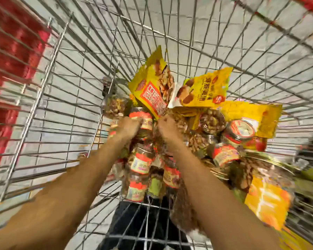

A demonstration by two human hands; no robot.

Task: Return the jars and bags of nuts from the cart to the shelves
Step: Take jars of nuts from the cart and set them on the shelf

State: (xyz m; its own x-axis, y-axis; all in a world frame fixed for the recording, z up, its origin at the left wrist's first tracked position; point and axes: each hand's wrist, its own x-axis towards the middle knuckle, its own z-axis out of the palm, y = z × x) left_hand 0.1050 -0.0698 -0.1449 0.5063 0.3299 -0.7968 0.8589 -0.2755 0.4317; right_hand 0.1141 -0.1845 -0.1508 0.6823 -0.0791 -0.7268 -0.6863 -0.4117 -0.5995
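Head view, looking down into the wire cart [67, 98]: both of my operator's bare arms reach in over a heap of nut jars and bags piled toward the cart's right side. The left hand [129, 127] sits on a red-lidded jar [142, 117] at the far edge of the heap, its fingers curled round the jar's top. The right hand [168, 124] is just beside it, at the lower corner of a tall yellow bag [152, 83] that leans against the far wire wall. Motion blur hides its fingers, so I cannot tell whether they hold anything.

A second yellow bag [204, 91] lies tilted to the right of the first, touching it. A third yellow bag [260, 116] lies flat beyond a tipped jar [240, 130] whose lid faces the camera. More banded jars [139, 163] crowd beneath and between the forearms, and an orange-yellow bag [267, 201] lies near right. A clear jar [114, 103] stands at far left of the heap. Red blurred shapes [13, 51] show outside the left wire wall, and dark clothing [134, 222] below the near wall.
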